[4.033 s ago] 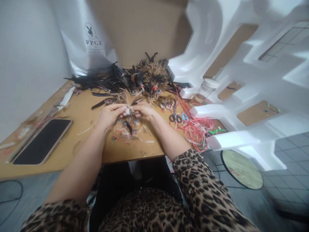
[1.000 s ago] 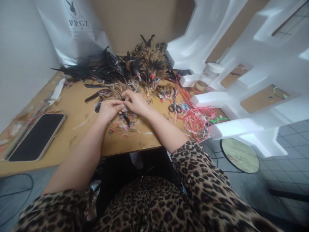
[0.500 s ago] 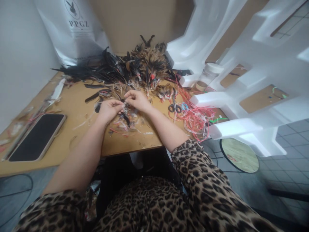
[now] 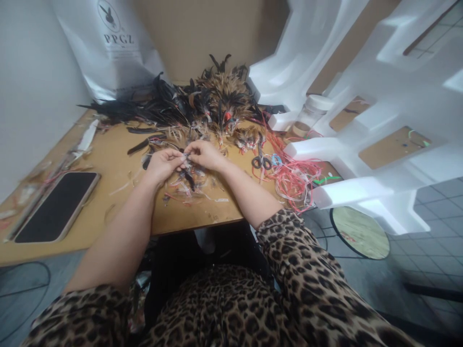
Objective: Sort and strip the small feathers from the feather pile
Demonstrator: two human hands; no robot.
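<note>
Over a litter of feather scraps (image 4: 191,183) near the table's middle, my left hand (image 4: 162,165) and my right hand (image 4: 205,155) meet with their fingertips almost touching. Thumb and forefinger of the left are pinched on a small feather piece, its pale end showing between the hands. My right hand's fingers are pinched close at the same spot; what lies in them is too small to make out. Just beyond are loose brown and black feathers (image 4: 144,143). A small tied bundle of brown feathers (image 4: 248,138) lies to the right of the hands.
Black feathers (image 4: 144,108) and brown feather bundles (image 4: 231,91) are heaped at the back. On the right lie scissors (image 4: 262,163) and tangled pink ties (image 4: 294,180), beside white foam (image 4: 343,193) and a jar (image 4: 315,111). A phone (image 4: 58,207) rests at left, below a silver bag (image 4: 115,58).
My right hand has come slightly lower and nearer to me, its raised fingers now closing down at the left fingertips. My left hand stays nearly in place.
</note>
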